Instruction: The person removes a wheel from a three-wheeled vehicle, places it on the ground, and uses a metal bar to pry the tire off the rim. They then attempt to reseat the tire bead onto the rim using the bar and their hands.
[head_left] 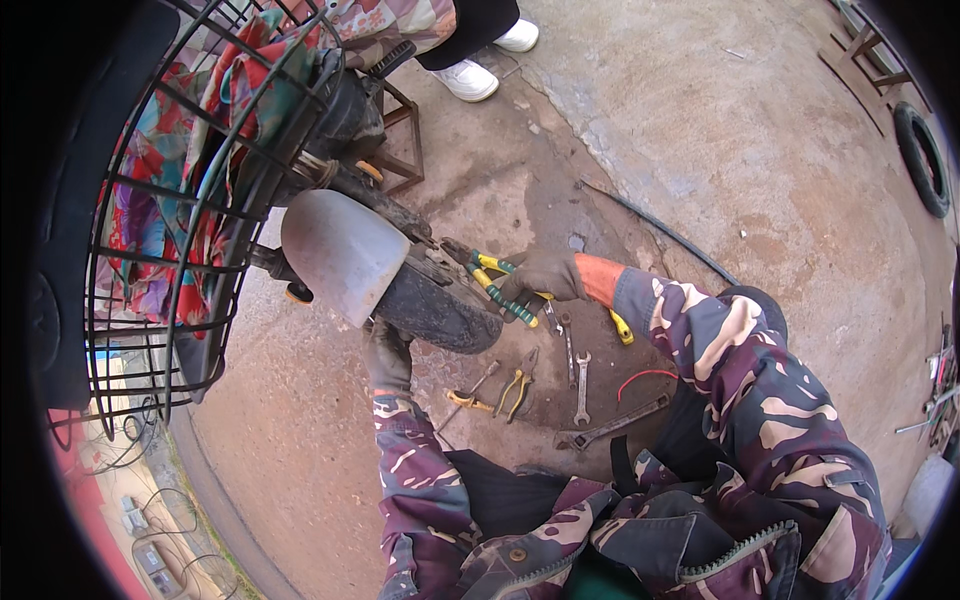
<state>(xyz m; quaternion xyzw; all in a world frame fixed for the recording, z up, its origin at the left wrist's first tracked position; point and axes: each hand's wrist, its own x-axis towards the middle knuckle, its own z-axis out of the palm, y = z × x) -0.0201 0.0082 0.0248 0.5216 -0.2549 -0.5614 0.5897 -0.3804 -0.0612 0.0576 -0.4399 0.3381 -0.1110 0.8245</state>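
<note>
Basket [248,200] of black wire stands at far left, a red floral cloth [225,90] inside it. To its right, a grey mudguard [345,255] covers part of a wheel's black tyre [440,312], which sits left of centre. The gloved left hand [388,358] is at the tyre's near side, below the mudguard; its fingers are partly hidden, so their grip cannot be told. A white shoe [466,80] of another person shows on the far side. Right of the tyre, the gloved right hand [545,275] has its fingers closed around green-and-yellow pliers [490,290], their head at the wheel's middle. Nearer, on the floor, lie yellow-handled pliers [518,385], a wrench [583,388], an adjustable wrench [620,423] and a red wire [645,374]. A loose tyre [921,160] is at far right.
</note>
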